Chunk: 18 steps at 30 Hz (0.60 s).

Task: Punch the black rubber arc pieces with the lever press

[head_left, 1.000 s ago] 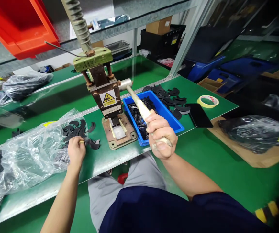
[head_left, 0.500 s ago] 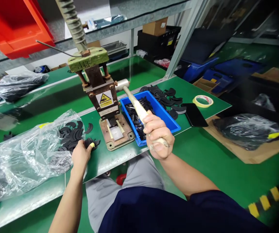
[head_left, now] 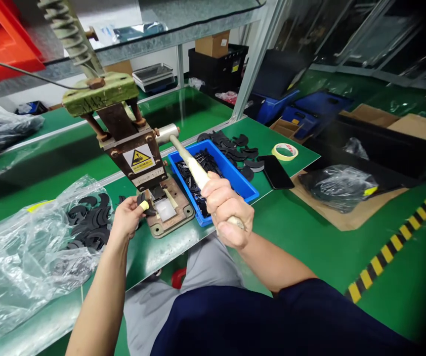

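Observation:
My left hand (head_left: 129, 217) pinches a curved black plastic piece (head_left: 150, 209) at the left side of the hand press (head_left: 133, 143). A yellow wrap covers one of its fingertips. My right hand (head_left: 230, 212) is wrapped round the press's pale lever (head_left: 194, 170), which slopes down toward me from a metal hub. Below the ram lies the press base (head_left: 178, 217) with a light block in its middle. A heap of curved black pieces (head_left: 92, 220) rests left of the press, partly against a clear plastic bag (head_left: 31, 257).
Right of the press, a blue bin (head_left: 248, 190) holds small black parts. Beyond it lie more curved black pieces (head_left: 228, 146), a black phone (head_left: 276, 173) and a tape roll (head_left: 285, 152). A red bin (head_left: 5, 44) sits on the upper shelf. Cardboard and bagged parts (head_left: 341, 187) stand further right.
My left hand has moved right from the heap to the press base, carrying a curved black piece. My right hand stays on the lever. The whole view has shifted.

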Each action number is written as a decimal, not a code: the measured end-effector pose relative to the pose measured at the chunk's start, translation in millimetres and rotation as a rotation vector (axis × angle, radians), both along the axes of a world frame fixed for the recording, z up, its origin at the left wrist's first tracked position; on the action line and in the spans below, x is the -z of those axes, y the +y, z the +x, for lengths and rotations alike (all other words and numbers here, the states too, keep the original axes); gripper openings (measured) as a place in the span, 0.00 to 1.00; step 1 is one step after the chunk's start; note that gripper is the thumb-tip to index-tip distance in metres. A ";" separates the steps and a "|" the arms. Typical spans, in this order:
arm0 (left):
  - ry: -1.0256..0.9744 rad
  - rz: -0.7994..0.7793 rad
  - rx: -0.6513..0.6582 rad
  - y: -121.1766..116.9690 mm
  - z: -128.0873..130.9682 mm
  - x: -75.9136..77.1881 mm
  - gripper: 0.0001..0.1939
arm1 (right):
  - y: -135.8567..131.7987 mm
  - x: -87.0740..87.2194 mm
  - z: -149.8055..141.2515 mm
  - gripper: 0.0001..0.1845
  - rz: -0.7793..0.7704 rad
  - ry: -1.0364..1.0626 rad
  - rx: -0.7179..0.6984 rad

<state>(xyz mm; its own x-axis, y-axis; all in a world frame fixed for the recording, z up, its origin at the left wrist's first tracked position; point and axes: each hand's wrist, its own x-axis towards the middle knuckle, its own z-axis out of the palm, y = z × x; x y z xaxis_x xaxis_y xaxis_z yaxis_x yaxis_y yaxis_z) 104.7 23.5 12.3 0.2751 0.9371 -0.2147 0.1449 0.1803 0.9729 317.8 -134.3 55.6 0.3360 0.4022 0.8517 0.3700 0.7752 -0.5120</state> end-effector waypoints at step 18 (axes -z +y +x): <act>0.204 -0.218 0.110 20.4 14.2 -2.3 0.12 | 6.1 -7.5 -8.6 0.07 0.139 0.047 -0.030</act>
